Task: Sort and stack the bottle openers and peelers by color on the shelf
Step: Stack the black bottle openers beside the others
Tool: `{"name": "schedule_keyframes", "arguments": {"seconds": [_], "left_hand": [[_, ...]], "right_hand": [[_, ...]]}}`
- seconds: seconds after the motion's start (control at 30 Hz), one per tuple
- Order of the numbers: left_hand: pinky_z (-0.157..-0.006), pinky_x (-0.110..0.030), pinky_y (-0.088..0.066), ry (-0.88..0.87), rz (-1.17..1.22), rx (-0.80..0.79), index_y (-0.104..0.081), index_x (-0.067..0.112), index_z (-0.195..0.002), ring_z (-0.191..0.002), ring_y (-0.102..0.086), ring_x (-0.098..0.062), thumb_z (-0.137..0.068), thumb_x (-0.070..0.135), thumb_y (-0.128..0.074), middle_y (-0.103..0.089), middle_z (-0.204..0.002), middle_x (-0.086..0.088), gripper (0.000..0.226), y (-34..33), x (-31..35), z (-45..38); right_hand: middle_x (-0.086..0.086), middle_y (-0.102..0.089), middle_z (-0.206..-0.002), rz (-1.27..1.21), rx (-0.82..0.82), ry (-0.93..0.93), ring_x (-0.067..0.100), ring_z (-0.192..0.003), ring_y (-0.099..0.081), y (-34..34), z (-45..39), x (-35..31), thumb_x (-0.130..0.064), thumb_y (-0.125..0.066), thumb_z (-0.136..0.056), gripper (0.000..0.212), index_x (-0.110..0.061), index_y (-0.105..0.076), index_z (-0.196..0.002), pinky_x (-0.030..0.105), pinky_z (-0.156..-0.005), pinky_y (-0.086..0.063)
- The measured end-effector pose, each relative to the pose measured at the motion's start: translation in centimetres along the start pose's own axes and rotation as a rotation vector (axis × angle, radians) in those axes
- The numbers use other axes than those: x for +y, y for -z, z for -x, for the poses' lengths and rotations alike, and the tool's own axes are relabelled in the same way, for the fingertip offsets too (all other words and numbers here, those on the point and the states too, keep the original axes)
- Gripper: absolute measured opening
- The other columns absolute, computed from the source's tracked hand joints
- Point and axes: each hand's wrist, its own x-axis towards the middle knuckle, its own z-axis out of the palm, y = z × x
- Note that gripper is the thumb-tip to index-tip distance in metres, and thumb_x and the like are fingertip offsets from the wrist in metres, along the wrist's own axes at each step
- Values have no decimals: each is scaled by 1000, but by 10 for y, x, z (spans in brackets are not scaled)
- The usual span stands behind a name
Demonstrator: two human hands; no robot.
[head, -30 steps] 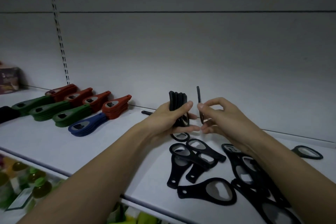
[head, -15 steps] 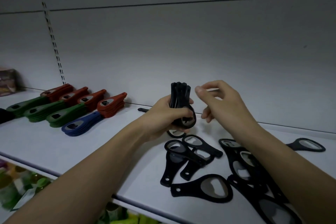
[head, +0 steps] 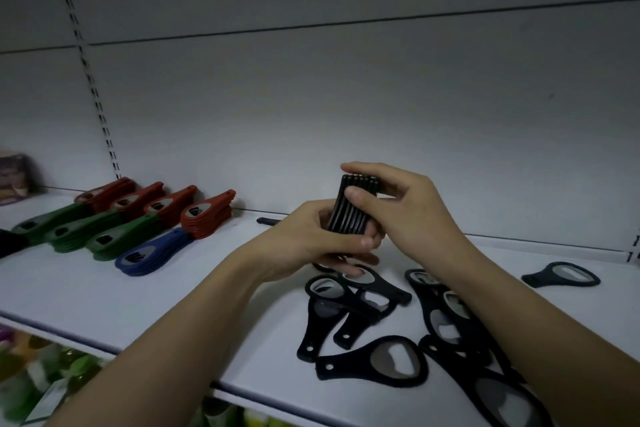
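A bundle of several black bottle openers (head: 348, 210) stands on edge above the white shelf (head: 104, 291). My left hand (head: 311, 239) grips its lower part from the left. My right hand (head: 398, 204) wraps over its top, thumb on the near face and fingers across the upper ends. Below and to the right, several loose black openers (head: 374, 362) lie scattered on the shelf. One more black opener (head: 562, 274) lies apart at the far right.
Sorted stacks lie at the left: red openers (head: 207, 215), green ones (head: 117, 241) and a blue stack (head: 152, 251). A thin black item (head: 266, 220) lies by the back wall. A box (head: 15, 177) stands far left. Bottles fill the shelf below (head: 41, 378).
My right hand slid a single black opener into the bundle, then closed over the bundle's top. The bundle has tilted slightly and now holds one more piece.
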Motion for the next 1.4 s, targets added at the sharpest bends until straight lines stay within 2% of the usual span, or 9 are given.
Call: {"name": "schedule_keyframes", "arguments": {"seconds": [0.2,0.33,0.47,0.6,0.73,0.8,0.93,1.1,1.4], "left_hand": [[-79,-35,-60,53,93,66,-64,6,-114,-108,-69,-25,-92,9,-65,-71,-105,-7,22,-5,15,23],[-82,-38,-60,57,156,55,-62,6,-117,-114,-65,-34,-94,6,-62,-69,-112,-14,23,18,32,63],[-69,-31,-61,40,12,178,-61,8,-120,-104,-70,-30,-93,13,-66,-72,-109,-10,27,47,48,110],[-71,-35,-61,71,-77,346,-61,8,-122,-98,-72,-30,-92,13,-68,-72,-109,-14,31,87,49,167],[-76,-41,-62,224,-202,565,-64,4,-114,-88,-71,-26,-89,10,-70,-69,-102,-13,27,143,45,224],[-73,-40,-62,330,-341,659,-64,1,-112,-83,-69,-24,-86,10,-73,-65,-97,-13,29,170,42,245],[-66,-39,-63,594,-601,724,-60,4,-111,-83,-69,-29,-84,9,-76,-62,-98,-15,32,214,37,260],[-62,-44,-62,850,-741,678,-53,-1,-119,-82,-69,-36,-83,6,-75,-57,-101,-18,43,242,31,250],[-61,-47,-62,974,-776,691,-52,-1,-115,-74,-69,-39,-77,5,-82,-57,-106,-25,49,266,14,233]], "right_hand": [[6,-73,-100,-2,-72,-44,43,-76,-68,0,7,-17,-12,-62,-94,27,-27,-72,-114,50,-66,-60],[5,-71,-96,-66,-163,-40,28,-58,-61,-28,5,-42,-12,-62,-95,25,-28,-73,-110,33,-58,-56],[3,-72,-103,-110,-220,-31,44,-80,-67,-78,3,-69,-16,-61,-95,24,-29,-72,-113,44,-65,-61],[5,-69,-108,-202,-319,-97,18,-70,-69,-147,4,-85,-26,-52,-101,28,-29,-63,-126,31,-62,-56],[6,-67,-98,-50,-352,-170,21,-77,-67,-219,12,-65,-35,-43,-104,23,-23,-59,-115,48,-77,-59],[3,-68,-104,102,-481,-108,20,-90,-64,-246,21,-52,-35,-46,-102,22,-23,-63,-109,45,-89,-53],[-8,-56,-134,555,-685,161,10,-124,-48,-269,33,-37,-46,-49,-99,41,-23,-58,-132,30,-105,-38],[-14,-53,-140,491,-673,105,4,-127,-47,-265,35,-32,-46,-52,-97,41,-27,-56,-134,27,-108,-38],[-15,-57,-133,414,-643,100,0,-121,-52,-266,33,-27,-46,-57,-95,38,-27,-61,-128,27,-105,-42]]}}
